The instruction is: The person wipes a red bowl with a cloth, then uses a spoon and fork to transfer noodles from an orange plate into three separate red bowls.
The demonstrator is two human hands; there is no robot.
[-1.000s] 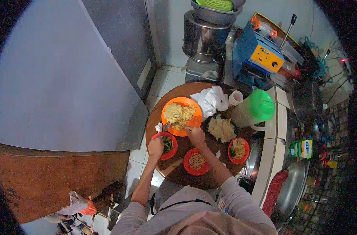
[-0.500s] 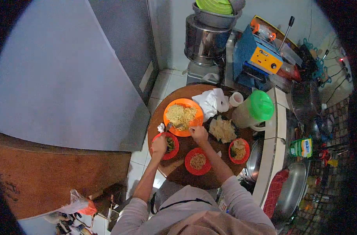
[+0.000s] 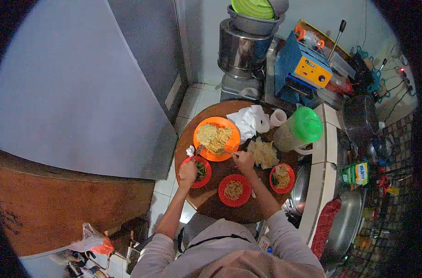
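A person wears a pale grey, faintly pinkish top (image 3: 215, 248) with loose long sleeves (image 3: 294, 236) ending at the forearms, a thin dark cord (image 3: 220, 236) curving across its front. Dusty brown cloth (image 3: 250, 266) drapes over the chest. The left hand (image 3: 188, 172) and right hand (image 3: 243, 161) are ungloved.

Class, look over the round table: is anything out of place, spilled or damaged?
One oddity: a crumpled white wad lies loose on the table beside the orange plate, like litter among food. No spill or damage is discernible.
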